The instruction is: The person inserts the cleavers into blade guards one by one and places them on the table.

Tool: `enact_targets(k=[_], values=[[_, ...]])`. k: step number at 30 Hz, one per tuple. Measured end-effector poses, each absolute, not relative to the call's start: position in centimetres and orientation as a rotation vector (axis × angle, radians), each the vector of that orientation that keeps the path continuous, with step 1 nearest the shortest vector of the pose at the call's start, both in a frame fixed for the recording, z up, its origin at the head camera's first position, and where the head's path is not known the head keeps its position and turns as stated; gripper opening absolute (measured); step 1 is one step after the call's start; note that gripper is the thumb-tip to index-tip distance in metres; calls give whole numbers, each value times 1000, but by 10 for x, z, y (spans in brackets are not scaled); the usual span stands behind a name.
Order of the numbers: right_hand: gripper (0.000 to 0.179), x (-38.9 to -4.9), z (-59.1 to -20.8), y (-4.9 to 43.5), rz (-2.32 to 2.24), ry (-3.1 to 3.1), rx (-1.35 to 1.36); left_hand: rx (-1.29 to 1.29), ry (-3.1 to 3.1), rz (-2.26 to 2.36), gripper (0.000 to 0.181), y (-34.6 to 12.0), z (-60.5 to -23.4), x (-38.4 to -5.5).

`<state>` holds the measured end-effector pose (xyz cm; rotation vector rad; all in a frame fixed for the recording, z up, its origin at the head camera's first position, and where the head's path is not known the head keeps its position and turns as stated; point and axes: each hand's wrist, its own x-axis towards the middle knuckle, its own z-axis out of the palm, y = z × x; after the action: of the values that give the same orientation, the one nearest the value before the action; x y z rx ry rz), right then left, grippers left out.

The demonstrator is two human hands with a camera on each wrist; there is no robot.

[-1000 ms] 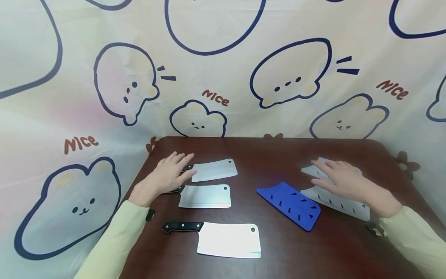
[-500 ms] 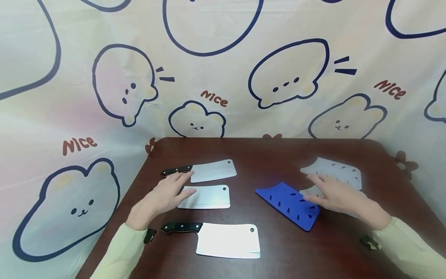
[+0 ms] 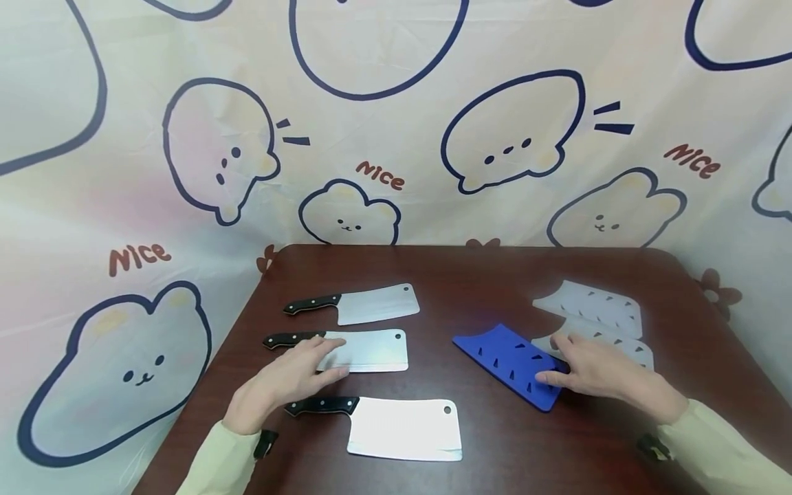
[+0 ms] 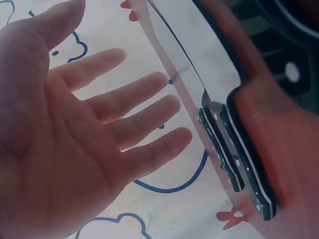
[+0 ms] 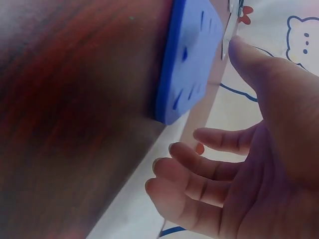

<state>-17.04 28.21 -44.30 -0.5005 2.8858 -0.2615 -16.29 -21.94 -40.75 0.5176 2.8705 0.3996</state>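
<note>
My left hand [image 3: 284, 381] hovers between the middle cleaver [image 3: 365, 350] and the nearest cleaver [image 3: 405, 430], fingers spread and holding nothing. In the left wrist view that hand [image 4: 75, 129] has its palm bare, with cleaver handles beyond the fingertips. A third cleaver [image 3: 379, 304] lies farther back; all have black riveted handles and broad blades. My right hand [image 3: 600, 371] hangs over the right end of a flat blue knife sheath [image 3: 507, 357] with triangular holes. In the right wrist view its loosely bent fingers are apart from the blue sheath [image 5: 192, 64].
Two whitish sheaths of the same shape lie behind the right hand, the far one [image 3: 590, 302] and the nearer one [image 3: 634, 349], partly covered by the hand. A brown table [image 3: 458, 275] carries everything; a printed cloth [image 3: 421, 220] hangs behind it.
Both hands have drawn back toward the person. The left has left the far cleavers' handles uncovered; the right has moved from the whitish sheaths to the blue one. Cleavers and sheaths lie unchanged.
</note>
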Motion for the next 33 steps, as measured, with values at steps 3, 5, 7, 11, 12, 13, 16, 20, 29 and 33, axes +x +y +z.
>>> enact_targets(k=[3,5,7,11,12,13,16,20,29,33], values=[[90,-168,-446,283,-236,2884,-514,510,2822,418,57,-220,-410,-158],[86,-168,-448,282,-233,2878,-511,505,2798,430,54,-219,-411,-155],[83,-168,-449,281,-228,2866,-498,512,2773,448,49,-219,-413,-152],[85,-167,-449,278,-189,2845,-466,512,2720,459,42,-218,-417,-147],[87,-167,-449,278,-172,2842,-460,505,2704,463,41,-218,-418,-145],[90,-167,-448,277,-151,2841,-457,497,2691,458,41,-218,-420,-144],[96,-166,-448,275,-111,2839,-453,464,2674,443,42,-217,-422,-142],[98,-164,-449,272,-90,2824,-455,442,2676,413,43,-216,-423,-142],[100,-169,-451,269,-118,2793,-415,468,2711,351,26,-211,-429,-143],[102,-170,-453,269,-173,2767,-365,494,2713,355,22,-210,-429,-145]])
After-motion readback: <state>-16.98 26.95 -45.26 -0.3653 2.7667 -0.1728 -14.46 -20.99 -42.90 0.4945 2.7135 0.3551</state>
